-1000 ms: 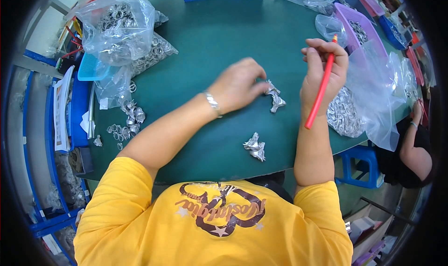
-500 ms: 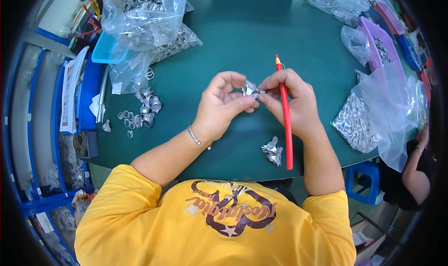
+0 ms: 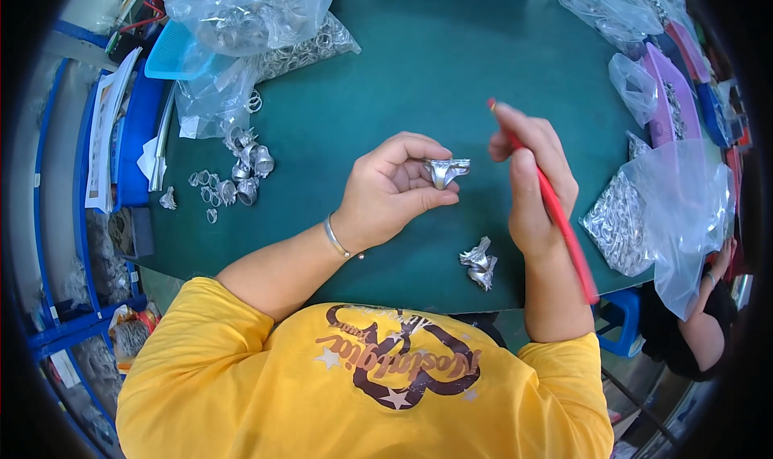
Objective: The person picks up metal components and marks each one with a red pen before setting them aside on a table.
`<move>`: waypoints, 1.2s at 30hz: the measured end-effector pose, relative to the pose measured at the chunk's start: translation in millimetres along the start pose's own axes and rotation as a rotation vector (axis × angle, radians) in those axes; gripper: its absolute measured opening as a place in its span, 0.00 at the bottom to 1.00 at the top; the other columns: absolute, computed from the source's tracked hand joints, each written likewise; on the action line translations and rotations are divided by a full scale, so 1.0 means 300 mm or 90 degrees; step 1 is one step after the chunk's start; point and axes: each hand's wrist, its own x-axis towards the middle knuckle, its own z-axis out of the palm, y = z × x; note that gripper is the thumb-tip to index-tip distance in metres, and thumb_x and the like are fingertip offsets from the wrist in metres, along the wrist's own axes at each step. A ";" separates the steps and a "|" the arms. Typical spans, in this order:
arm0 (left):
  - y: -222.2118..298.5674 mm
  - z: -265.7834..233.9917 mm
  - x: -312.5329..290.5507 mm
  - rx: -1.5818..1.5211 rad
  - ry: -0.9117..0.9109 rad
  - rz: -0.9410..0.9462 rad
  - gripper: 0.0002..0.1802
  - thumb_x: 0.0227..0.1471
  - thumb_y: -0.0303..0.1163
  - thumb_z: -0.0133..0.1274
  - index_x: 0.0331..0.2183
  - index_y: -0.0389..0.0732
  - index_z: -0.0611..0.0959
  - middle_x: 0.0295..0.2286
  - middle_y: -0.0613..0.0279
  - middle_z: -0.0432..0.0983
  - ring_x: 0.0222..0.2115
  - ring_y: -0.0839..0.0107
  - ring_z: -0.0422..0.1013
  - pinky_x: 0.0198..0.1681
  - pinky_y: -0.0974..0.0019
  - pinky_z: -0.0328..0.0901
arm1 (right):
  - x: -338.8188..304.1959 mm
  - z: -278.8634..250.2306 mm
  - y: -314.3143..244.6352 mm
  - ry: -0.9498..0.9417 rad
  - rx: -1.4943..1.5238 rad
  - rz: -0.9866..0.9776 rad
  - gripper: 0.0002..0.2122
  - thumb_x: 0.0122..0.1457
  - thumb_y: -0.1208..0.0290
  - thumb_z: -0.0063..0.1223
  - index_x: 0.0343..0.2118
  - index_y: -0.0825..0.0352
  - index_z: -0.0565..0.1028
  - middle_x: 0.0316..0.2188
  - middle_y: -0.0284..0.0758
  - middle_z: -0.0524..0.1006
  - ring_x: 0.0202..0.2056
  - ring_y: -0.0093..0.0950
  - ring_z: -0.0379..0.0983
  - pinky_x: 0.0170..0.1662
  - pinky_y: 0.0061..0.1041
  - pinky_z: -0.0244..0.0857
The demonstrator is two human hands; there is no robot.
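My left hand pinches a silver-coloured ring between thumb and fingers, above the middle of the green table. The ring's flat, wide top faces right. To its right, apart from it, my right hand is raised, closed round a long red pencil-shaped tool. The tool slants from its tip above the fingers down past the wrist, its lower end blurred. On the table below and between the hands lies a small cluster of silver-coloured pieces, probably rings.
Loose rings are heaped at the left, below clear bags of rings and a light blue basket. On the right are a bag of silvery pieces and a purple basket. Another person's arm shows at the far right.
My right hand has drawn away from the ring to the right, tilting the red tool. The left hand still holds the ring, now turned with its top to the right. The view has shifted slightly.
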 end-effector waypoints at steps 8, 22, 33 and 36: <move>-0.011 -0.005 0.002 0.055 -0.018 0.054 0.22 0.41 0.09 0.55 0.41 0.32 0.73 0.42 0.55 0.65 0.41 0.68 0.70 0.43 0.69 0.71 | -0.045 0.020 -0.035 0.024 0.205 -0.007 0.03 0.49 0.82 0.50 0.22 0.70 0.69 0.16 0.36 0.72 0.16 0.26 0.67 0.22 0.23 0.61; 0.002 -0.007 -0.006 0.157 -0.042 0.072 0.21 0.41 0.12 0.57 0.40 0.34 0.74 0.42 0.56 0.66 0.40 0.70 0.70 0.42 0.69 0.70 | -0.043 0.025 -0.043 -0.064 0.135 -0.030 0.02 0.46 0.81 0.50 0.21 0.68 0.69 0.15 0.36 0.71 0.15 0.30 0.66 0.21 0.26 0.59; 0.016 0.011 0.005 0.027 0.009 0.003 0.21 0.42 0.11 0.56 0.42 0.31 0.73 0.42 0.56 0.66 0.41 0.68 0.71 0.42 0.68 0.71 | -0.009 0.046 -0.026 0.053 0.042 0.000 0.05 0.48 0.85 0.53 0.28 0.71 0.73 0.23 0.37 0.75 0.24 0.29 0.72 0.29 0.24 0.66; 0.045 0.018 -0.001 -0.029 0.048 -0.083 0.19 0.45 0.13 0.54 0.42 0.31 0.72 0.40 0.53 0.69 0.38 0.67 0.73 0.40 0.67 0.71 | -0.025 0.048 0.008 -0.047 0.049 0.049 0.07 0.47 0.85 0.56 0.30 0.68 0.74 0.26 0.38 0.75 0.27 0.30 0.73 0.31 0.23 0.66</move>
